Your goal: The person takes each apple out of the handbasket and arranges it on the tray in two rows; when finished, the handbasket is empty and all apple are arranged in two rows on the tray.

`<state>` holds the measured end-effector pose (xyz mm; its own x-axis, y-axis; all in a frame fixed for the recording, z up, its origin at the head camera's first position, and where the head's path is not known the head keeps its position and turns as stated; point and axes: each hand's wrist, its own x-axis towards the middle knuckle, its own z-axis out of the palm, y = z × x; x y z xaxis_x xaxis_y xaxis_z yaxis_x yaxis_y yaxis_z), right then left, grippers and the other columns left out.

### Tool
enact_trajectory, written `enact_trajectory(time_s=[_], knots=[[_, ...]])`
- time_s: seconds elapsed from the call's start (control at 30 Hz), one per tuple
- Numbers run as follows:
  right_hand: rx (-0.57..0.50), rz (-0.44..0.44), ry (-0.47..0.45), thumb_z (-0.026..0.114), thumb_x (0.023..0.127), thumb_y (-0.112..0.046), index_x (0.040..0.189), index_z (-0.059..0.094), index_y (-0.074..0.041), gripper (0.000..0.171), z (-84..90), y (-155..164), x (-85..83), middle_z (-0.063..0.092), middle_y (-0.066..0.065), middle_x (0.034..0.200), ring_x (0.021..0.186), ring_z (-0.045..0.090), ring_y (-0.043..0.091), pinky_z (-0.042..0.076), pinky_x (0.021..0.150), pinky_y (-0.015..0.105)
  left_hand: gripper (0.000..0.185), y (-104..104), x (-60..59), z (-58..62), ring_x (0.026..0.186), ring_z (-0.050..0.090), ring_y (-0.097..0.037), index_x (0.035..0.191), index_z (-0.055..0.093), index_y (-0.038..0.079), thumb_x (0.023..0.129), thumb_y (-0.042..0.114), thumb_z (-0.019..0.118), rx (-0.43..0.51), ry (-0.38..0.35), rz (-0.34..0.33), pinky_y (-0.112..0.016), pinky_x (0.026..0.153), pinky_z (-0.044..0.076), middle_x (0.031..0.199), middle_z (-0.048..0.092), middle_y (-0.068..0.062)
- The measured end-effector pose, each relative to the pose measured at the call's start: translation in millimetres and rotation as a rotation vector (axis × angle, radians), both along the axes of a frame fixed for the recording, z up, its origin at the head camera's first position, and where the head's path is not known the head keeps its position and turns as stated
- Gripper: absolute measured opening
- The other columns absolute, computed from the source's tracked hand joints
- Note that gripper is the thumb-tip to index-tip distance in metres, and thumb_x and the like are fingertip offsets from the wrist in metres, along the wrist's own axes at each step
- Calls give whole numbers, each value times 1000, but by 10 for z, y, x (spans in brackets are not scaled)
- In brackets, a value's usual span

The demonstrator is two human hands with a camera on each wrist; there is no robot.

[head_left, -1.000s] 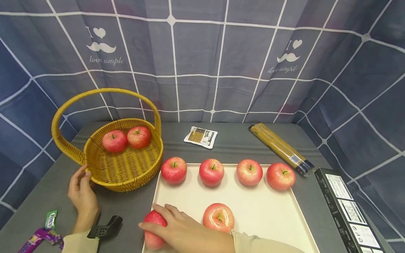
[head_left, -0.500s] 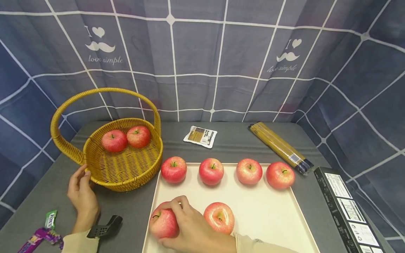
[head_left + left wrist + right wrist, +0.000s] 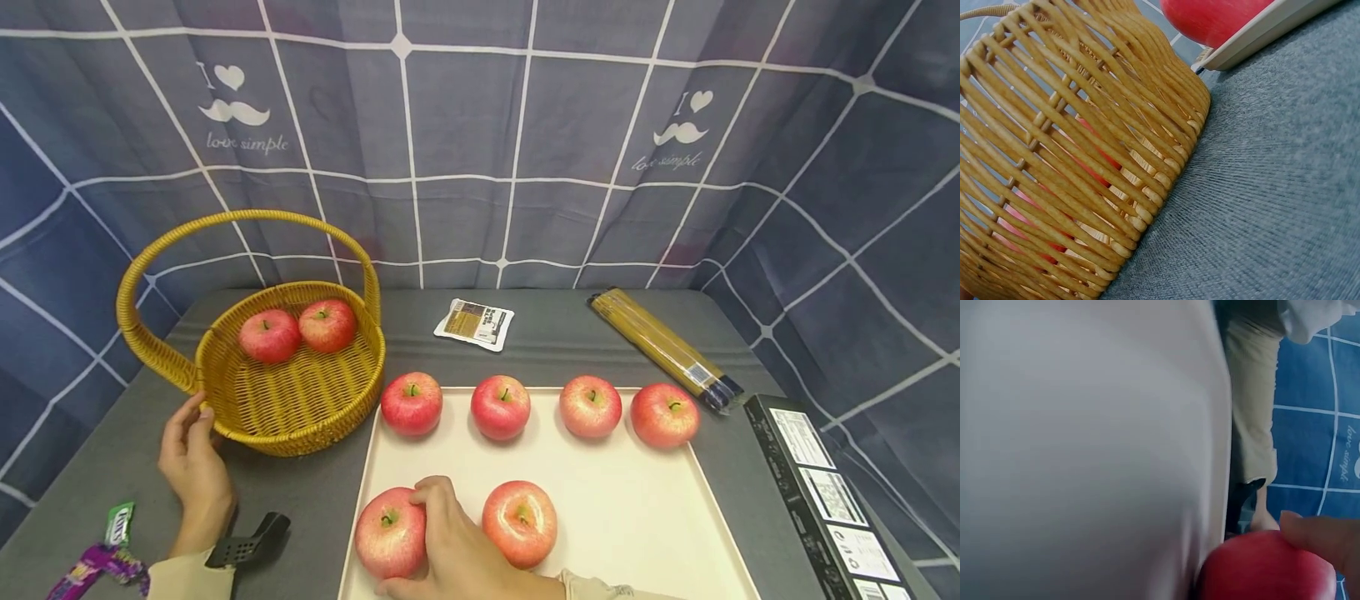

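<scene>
The right hand (image 3: 457, 546) lies on the near left part of the tray (image 3: 637, 517), its fingers (image 3: 429, 493) curled round the right side of an apple (image 3: 390, 532) that sits upright, stem up, at the tray's near left corner. In the right wrist view a fingertip (image 3: 1316, 540) presses the red apple (image 3: 1260, 565) beside the pale tray (image 3: 1085, 444). A second apple (image 3: 520, 522) stands just right of the hand, touching or nearly touching it.

Along the far edge of the tray four more apples stand in a row (image 3: 412, 403) (image 3: 500, 407) (image 3: 590, 406) (image 3: 664, 415), each apart from the next.

The left hand (image 3: 193, 467) rests on the grey bench (image 3: 315, 492) at the near left of the basket (image 3: 292, 400). Its fingers are loosely bent and slightly apart, their tips at or just short of the basket's wall; they grip nothing. The left wrist view shows the woven wall (image 3: 1085, 156) close up, red fruit showing through the gaps. Two apples (image 3: 270, 335) (image 3: 327, 324) lie side by side at the far side of the basket.

On the bench beyond the tray lie a small packet (image 3: 475, 323) and, to the right, a long yellow pack (image 3: 663, 348). A black box (image 3: 825, 500) lies right of the tray. Near the left sleeve are a black clip (image 3: 247, 542) and sweet wrappers (image 3: 105, 550).
</scene>
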<state>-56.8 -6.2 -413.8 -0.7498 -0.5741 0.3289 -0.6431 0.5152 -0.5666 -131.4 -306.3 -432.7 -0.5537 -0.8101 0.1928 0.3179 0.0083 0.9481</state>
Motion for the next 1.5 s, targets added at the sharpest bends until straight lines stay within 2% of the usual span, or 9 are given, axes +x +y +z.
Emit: enact_trajectory(time_s=[0.13,0.37,0.53,0.67,0.8,0.97,1.07,1.23,1.5], knots=[[55,32,-28,64,75,-54,126,30,-13,74,32,31,13,38,-4,117,105,49,6,43,87,18,26,-3,4,-2,86,48,-3,114,62,8,90,11,52,-21,-9,3,-14,68,37,97,58,9],[165,52,-22,59,77,-58,131,29,-18,74,81,40,1,41,-5,114,99,49,5,46,75,15,27,-1,6,-2,88,48,-3,115,61,10,90,13,51,-36,-49,5,-15,69,36,99,57,11],[192,74,4,59,77,-58,135,26,-16,79,157,57,-4,40,-1,120,106,48,8,47,79,19,27,-2,11,-3,88,48,-3,115,61,10,90,13,51,-34,-52,6,-14,69,36,99,57,11],[169,64,4,57,80,-56,138,24,-16,78,366,69,-58,39,-2,125,109,48,9,46,84,22,26,-21,20,-1,86,48,-3,114,63,10,90,12,51,-40,-37,20,-14,68,36,96,58,11],[102,-1,-23,54,83,-53,137,27,-20,69,670,35,-232,40,-4,129,111,49,8,44,90,26,26,-37,21,5,84,48,-3,113,63,9,90,12,52,-44,-18,25,-14,67,36,95,58,11],[60,-58,-113,55,83,-53,134,33,-26,62,902,-9,-422,41,-6,132,118,47,9,40,96,34,26,-20,20,4,86,48,-3,114,62,7,90,11,52,-48,-8,6,-14,68,37,95,57,9],[98,-24,-155,56,82,-53,135,33,-30,63,874,-21,-420,39,-7,134,119,46,9,39,97,34,27,-8,21,-2,86,48,-3,114,62,7,90,11,51,-46,-10,2,-14,68,37,96,57,9],[145,54,-154,54,83,-53,136,34,-27,63,696,-129,-353,42,-6,129,115,48,7,41,94,26,26,-8,18,22,86,49,-3,114,62,8,90,11,51,-24,-2,1,-13,66,39,96,57,8],[166,31,-145,56,79,-59,134,38,-29,65,500,-403,-227,41,-4,133,120,43,12,38,94,28,26,1,3,15,88,49,-3,114,62,9,90,11,52,-12,-9,1,-13,68,39,97,57,9]])
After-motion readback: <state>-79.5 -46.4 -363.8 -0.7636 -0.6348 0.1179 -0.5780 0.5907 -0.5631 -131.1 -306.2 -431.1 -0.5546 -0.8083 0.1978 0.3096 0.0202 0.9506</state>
